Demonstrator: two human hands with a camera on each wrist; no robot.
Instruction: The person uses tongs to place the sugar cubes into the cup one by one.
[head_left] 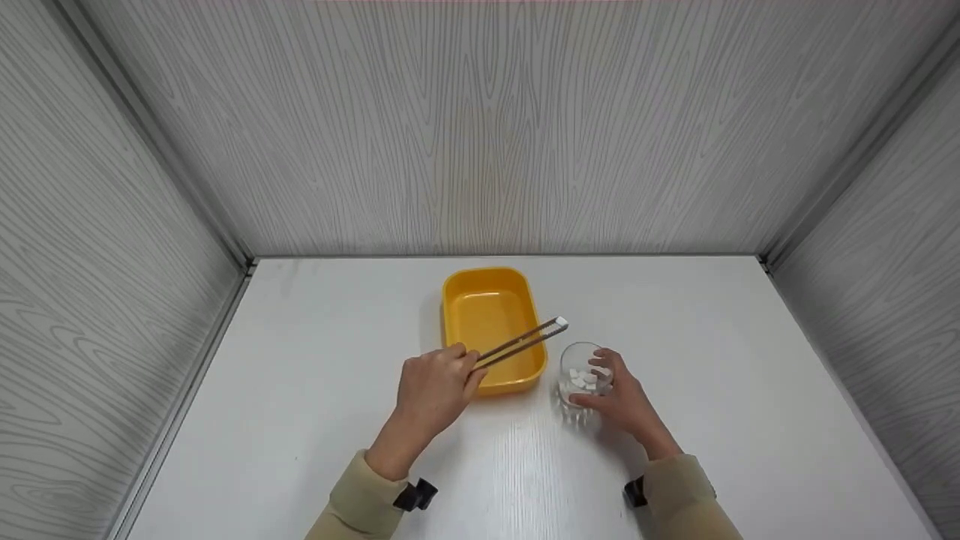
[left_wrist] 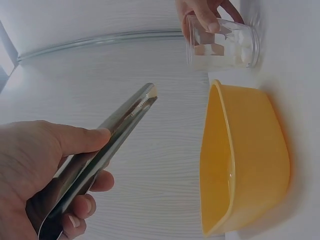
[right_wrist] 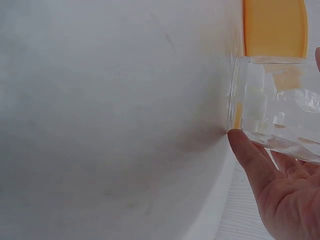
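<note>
My left hand [head_left: 437, 382] grips a pair of metal tongs [left_wrist: 95, 155] above the near left part of a yellow tray [head_left: 448, 315]. At the tips of the tongs, a small white cube [head_left: 561, 322] is pinched, held out past the tray's right rim. My right hand [head_left: 619, 397] holds a clear glass [head_left: 577, 352] upright on the table, thumb at its near side and fingers around its far side. Several white cubes [head_left: 583, 379] lie in the bottom of the glass. In the right wrist view the thumb [right_wrist: 250, 155] touches the glass close to its base.
The tray and glass stand side by side on a white table [head_left: 337, 315], the glass to the right. Grey wood-grain panels [head_left: 487, 127] enclose the table at the back, left and right.
</note>
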